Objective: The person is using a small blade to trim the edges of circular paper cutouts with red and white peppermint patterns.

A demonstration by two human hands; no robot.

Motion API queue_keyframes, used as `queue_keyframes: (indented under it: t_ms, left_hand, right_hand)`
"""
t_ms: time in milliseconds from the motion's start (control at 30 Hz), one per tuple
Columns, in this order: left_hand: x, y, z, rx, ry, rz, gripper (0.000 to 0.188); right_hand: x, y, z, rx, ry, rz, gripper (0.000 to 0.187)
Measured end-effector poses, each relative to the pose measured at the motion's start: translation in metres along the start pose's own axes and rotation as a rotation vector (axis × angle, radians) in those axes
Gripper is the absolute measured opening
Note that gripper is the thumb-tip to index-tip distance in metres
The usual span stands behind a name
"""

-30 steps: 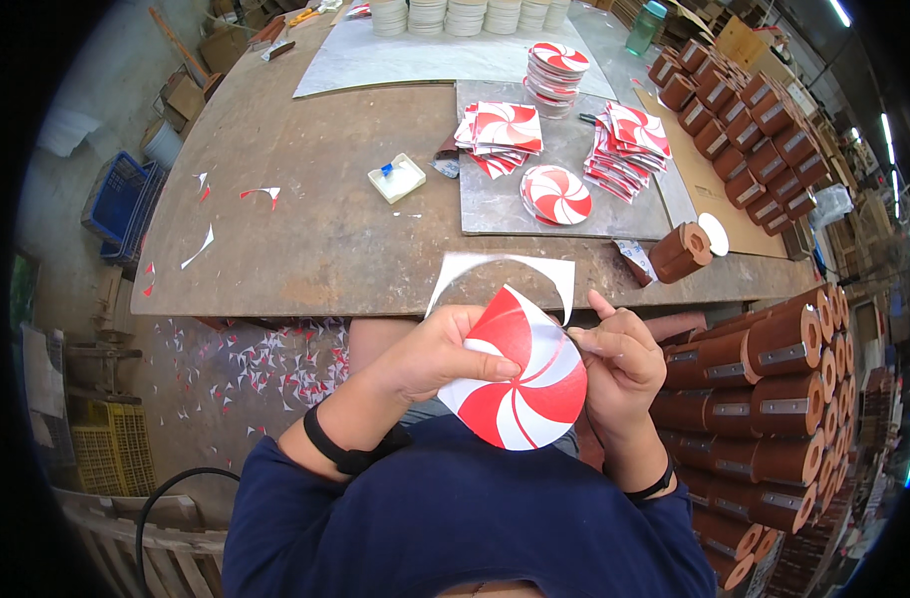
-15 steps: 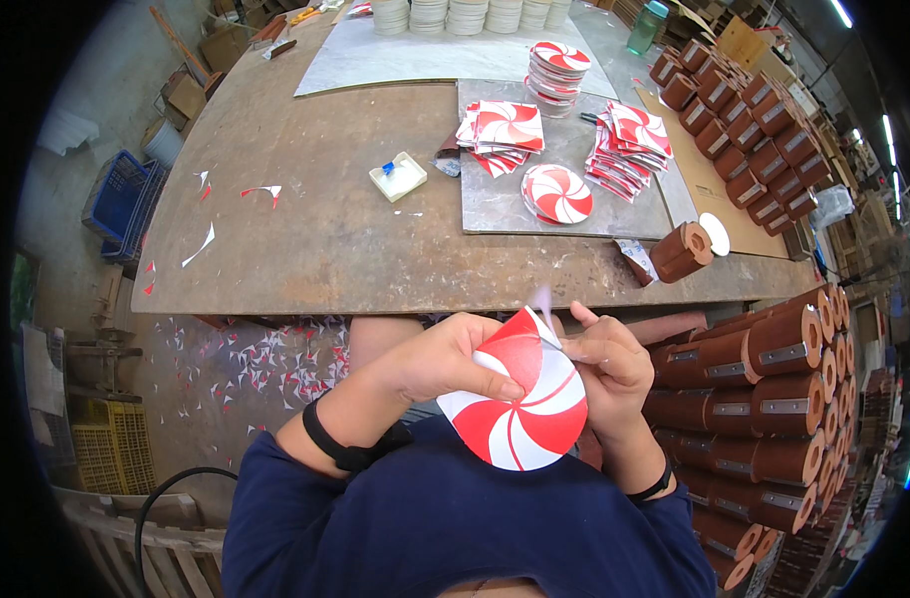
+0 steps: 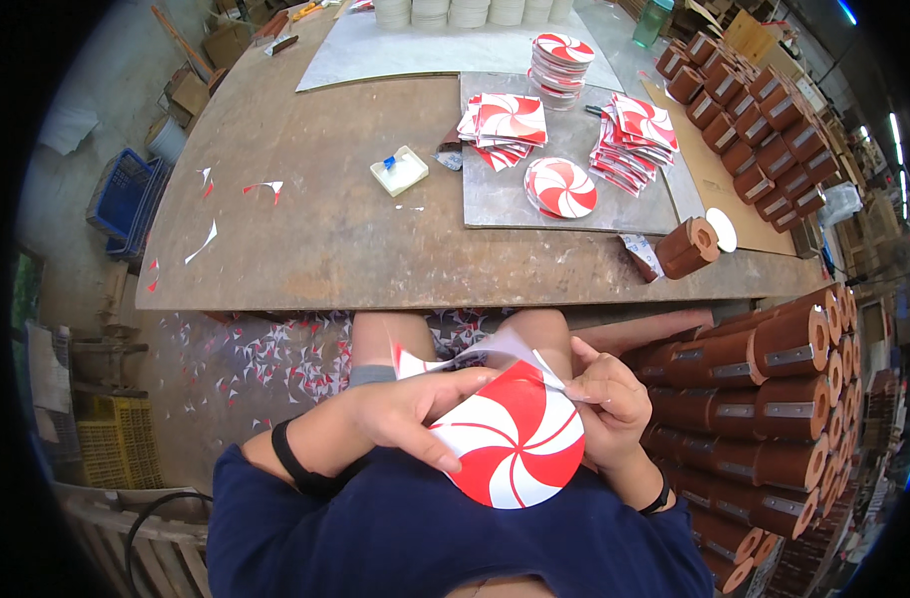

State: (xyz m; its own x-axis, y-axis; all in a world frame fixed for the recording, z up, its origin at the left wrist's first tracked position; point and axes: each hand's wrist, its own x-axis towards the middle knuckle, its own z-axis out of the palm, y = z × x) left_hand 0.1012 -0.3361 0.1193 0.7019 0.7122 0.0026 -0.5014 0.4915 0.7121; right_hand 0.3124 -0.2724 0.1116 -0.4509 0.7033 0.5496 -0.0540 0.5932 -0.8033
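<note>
Red and white swirls cover the swirl piece (image 3: 520,448) held between both hands above the lap; its rim is round below and pointed at the top. The left hand (image 3: 405,411) grips the left side narrowly, thumb laid over the printed face and the other fingers mostly hidden behind. The right hand (image 3: 614,404) is pinched tight at the upper right edge, thumb and forefinger together, apparently on the end of the pale strip (image 3: 510,344); whether the rim is caught too, I cannot tell. I judge the piece very light and flexible, like coated paper or thin card: easy to crease, its smooth face a little slippery. A flat pinch near the rim, thumb above and fingers beneath, should support it without bending. The strip, blurred, arcs beyond the top corner and looks flimsier, likely to tear or curl. Past the knees, the brown table (image 3: 325,229) carries a shallow dish (image 3: 402,179) and a grey board (image 3: 500,209) with round swirl discs (image 3: 561,187) and two piles of swirl sheets, one left (image 3: 512,118) and one right (image 3: 644,122). Red and white scraps (image 3: 285,367) litter the floor below.
</note>
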Motion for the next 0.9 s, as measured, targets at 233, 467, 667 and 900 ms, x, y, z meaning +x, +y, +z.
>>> queue_keyframes:
  t_ms: [233, 467, 667, 900]
  left_hand:
    - [0.001, -0.010, 0.011, -0.068, 0.417, 0.040, 0.060]
    - [0.008, -0.011, 0.007, -0.085, 0.685, 0.151, 0.029]
    - [0.012, -0.008, 0.010, -0.141, 0.682, 0.187, 0.030]
    - [0.009, -0.010, 0.008, -0.135, 0.669, 0.211, 0.029]
  right_hand:
    - [0.003, 0.004, 0.004, -0.005, 0.037, 0.029, 0.018]
    - [0.002, 0.012, 0.001, -0.012, 0.096, 0.031, 0.019]
    - [0.002, 0.010, 0.001, -0.021, 0.154, 0.018, 0.019]
    - [0.005, 0.009, -0.001, -0.142, 0.121, -0.080, 0.018]
